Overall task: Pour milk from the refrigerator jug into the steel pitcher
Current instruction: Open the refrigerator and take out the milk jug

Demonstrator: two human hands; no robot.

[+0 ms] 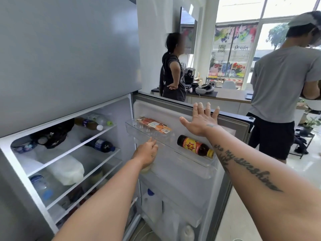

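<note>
Grey metal refrigerator (69, 49), lower door (191, 180) wide open to the right. Right hand (202, 119) up on the door's top edge, palm down, fingers straight and spread, thumb out to the side, holding nothing. Left hand (146, 153) stretched out lower down, at the front lip of the clear door tray (139, 131), fingers curled under and mostly hidden behind the knuckles. Gripping the lip or merely touching it: cannot tell. Something pale just below that hand, too blurred to name.

And the milk: white jug (67, 169) lying on its side on the second glass shelf (97, 168) inside, well left of both hands, untouched. Down in the door's bottom bin, another pale jug with a blue cap (151, 193), upright.

Up in the clear door tray, an orange-and-red packet (153, 125) lying flat. Further right in the same tray, a dark bottle with a red and yellow label (195, 146) on its side, just beside the right forearm. On the top shelf, two bottles (90, 123) lying down beside a black bag (52, 134) and a round tin (23, 145). Sharing the jug's shelf, a dark bottle with a blue label (99, 145), also on its side.

Beyond the door, a person in a dark top (172, 70) at a counter (225, 94), hand on hip. Closer on the right, a person in a grey T-shirt (281, 80), back turned.
</note>
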